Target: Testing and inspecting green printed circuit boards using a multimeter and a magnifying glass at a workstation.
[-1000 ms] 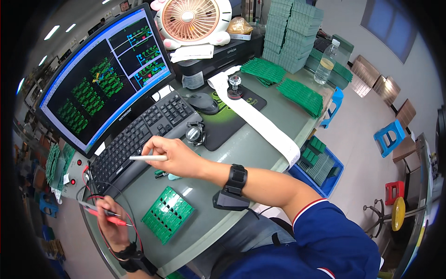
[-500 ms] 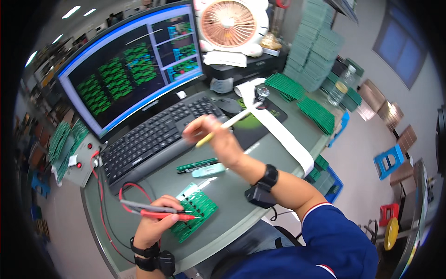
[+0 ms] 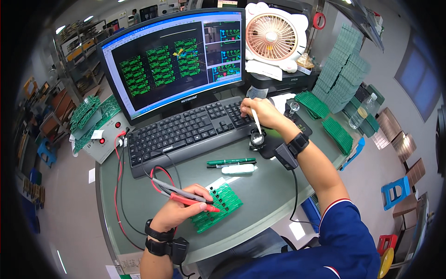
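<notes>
Head camera: your right hand [image 3: 264,113], fingers curled around a white pen [image 3: 256,122], now reaches the right end of the keyboard [image 3: 190,131], while your left hand [image 3: 179,213] still pinches the red probe [image 3: 186,201] and grey probe [image 3: 175,188] above the green circuit panel [image 3: 226,197] on the tabletop [image 3: 275,190]; tip contact is too small to tell. The shift suggests your work now spans panel and keyboard.

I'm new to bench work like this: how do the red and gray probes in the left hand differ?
The red probe has a red front end; the gray probe has a black one. The gray probe reaches farther left in the picture than the red probe. Both sit in the left hand, pointing rightward near the green circuit board.
</notes>
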{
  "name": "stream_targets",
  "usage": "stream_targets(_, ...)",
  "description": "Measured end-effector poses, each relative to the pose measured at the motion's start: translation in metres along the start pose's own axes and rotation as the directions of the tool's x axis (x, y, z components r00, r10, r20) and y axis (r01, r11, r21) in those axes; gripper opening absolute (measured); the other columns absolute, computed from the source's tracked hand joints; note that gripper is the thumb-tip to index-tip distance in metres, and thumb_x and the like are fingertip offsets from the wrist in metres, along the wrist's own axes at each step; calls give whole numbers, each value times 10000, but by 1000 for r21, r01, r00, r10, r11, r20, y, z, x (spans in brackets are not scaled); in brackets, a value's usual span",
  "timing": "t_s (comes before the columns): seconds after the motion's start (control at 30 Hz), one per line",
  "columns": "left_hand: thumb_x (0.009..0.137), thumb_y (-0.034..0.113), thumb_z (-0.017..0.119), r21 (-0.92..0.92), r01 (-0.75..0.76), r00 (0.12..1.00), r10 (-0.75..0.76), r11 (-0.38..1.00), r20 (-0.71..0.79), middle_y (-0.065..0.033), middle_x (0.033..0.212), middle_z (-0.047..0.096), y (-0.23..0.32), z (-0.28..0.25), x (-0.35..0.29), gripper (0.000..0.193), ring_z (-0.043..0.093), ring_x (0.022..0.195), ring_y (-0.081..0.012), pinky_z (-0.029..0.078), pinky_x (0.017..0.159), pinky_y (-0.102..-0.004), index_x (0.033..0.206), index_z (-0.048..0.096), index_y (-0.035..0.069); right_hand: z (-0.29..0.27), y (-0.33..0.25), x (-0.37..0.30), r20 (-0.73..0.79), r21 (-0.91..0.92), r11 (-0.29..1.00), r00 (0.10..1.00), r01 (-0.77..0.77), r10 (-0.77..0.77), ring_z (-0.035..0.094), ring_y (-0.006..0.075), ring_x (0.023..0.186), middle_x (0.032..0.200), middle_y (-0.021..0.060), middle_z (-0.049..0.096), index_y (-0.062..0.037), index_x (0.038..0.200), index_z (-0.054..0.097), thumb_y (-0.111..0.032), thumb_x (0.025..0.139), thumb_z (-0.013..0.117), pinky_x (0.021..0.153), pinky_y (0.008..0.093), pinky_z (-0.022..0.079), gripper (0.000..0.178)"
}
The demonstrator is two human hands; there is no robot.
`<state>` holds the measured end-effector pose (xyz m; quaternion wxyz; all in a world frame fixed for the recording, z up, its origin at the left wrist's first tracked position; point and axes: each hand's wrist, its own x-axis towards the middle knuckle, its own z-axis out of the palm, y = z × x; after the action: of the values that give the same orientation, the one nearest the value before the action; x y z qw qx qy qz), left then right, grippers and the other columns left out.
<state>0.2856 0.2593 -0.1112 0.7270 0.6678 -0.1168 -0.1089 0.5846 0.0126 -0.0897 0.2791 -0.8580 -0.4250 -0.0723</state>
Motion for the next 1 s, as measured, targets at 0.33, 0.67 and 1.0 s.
stream_targets(0.33, 887, 141, 656, 20, 10, 1000, -10, 1000, -4, -30, 1029, 610, 1, 2, 0, 184, 557, 973, -107, 445, 872, -267, 1032, 643, 28, 20, -7, 25, 47, -130, 989, 996, 78, -72, 621, 315, 877, 876, 83, 678, -97, 949, 577, -237, 944, 543, 764, 439, 466, 144)
stream_targets(0.67, 892, 175, 662, 32, 25, 1000, -25, 999, 10, -26, 1032, 613, 3, 1, 0, 203, 553, 981, -103, 437, 879, -264, 1035, 648, 31, 13, 34, 30, -93, -263, 940, 975, -218, 200, 650, 399, 852, 843, 158, 692, -94, 977, 589, -318, 948, 537, 779, 512, 446, 232)
stream_targets(1.0, 904, 167, 650, 3, 28, 999, -28, 1000, 15, -24, 1035, 620, 2, -1, -1, 203, 563, 977, -100, 450, 875, -262, 1050, 642, 26, 19, -10, 24, 9, -118, 993, 1000, -22, 24, 657, 341, 774, 775, 89, 697, -83, 916, 602, -284, 937, 553, 702, 465, 491, 208)
